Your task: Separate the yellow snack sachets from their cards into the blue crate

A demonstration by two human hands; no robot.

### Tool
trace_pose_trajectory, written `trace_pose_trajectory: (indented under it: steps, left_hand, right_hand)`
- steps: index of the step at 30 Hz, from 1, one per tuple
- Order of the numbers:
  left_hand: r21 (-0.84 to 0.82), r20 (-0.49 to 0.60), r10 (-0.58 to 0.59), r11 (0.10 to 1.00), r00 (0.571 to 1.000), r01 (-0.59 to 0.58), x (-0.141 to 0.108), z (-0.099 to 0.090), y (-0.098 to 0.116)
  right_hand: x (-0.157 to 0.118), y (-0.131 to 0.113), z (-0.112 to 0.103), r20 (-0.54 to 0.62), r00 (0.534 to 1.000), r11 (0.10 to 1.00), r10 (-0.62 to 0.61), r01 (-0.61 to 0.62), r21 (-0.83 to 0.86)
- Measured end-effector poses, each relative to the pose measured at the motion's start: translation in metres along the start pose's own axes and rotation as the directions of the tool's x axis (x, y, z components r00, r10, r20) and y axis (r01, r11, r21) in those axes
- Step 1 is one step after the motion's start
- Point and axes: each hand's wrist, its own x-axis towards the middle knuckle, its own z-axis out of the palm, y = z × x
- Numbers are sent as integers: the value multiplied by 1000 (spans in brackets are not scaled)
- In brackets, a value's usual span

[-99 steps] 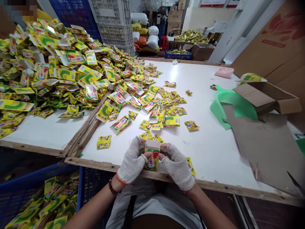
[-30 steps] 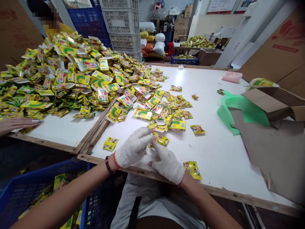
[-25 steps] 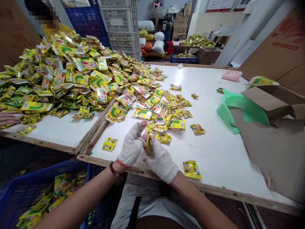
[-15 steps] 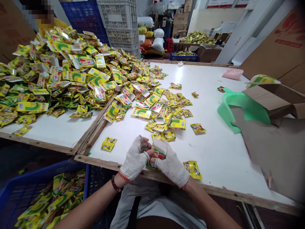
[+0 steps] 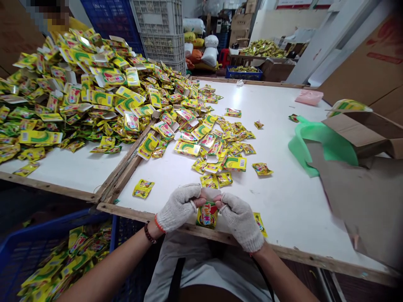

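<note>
A small green and yellow box [image 5: 207, 214] stands upright at the table's front edge, its pale top flap raised. My left hand [image 5: 181, 206], in a white fingerless glove, pinches the box's upper left corner. On the opposite corner, my gloved right hand [image 5: 241, 218] grips with thumb and fingers. Just beyond the hands lie yellow sachets [image 5: 209, 181] and a loose heap of boxes and sachets [image 5: 217, 144]. One sachet [image 5: 260, 223] is partly hidden behind my right hand. Another sachet [image 5: 143, 188] lies to the left.
A large pile of boxes [image 5: 103, 92] covers the left table, beyond a wooden rim [image 5: 126, 167]. A blue crate [image 5: 19, 247] of boxes sits below left. On the right are a green basin [image 5: 327, 140], cardboard [image 5: 362, 193] and a pink packet [image 5: 309, 97]. A person's head shows at upper left.
The box has turned so its printed front shows, and its flap now points up. Both hands have shifted to its top corners, my right hand moving a little right.
</note>
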Motion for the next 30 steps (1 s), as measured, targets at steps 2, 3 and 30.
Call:
trace_pose_trajectory:
  steps: [2,3,30]
  left_hand:
    - [-95,-17,-62,994,998,60,2,0,-1]
    - [-128,-32,-86,988,996,81,3,1,-3]
    - [322,105,272,901,956,-292,-25,-15,12]
  right_hand:
    - [4,-2,1,-9,999,996,54,-53,66]
    - [5,-2,1,-6,998,994,68,-67,82]
    - [26,-7,-37,440,763,743,-473,614,-267]
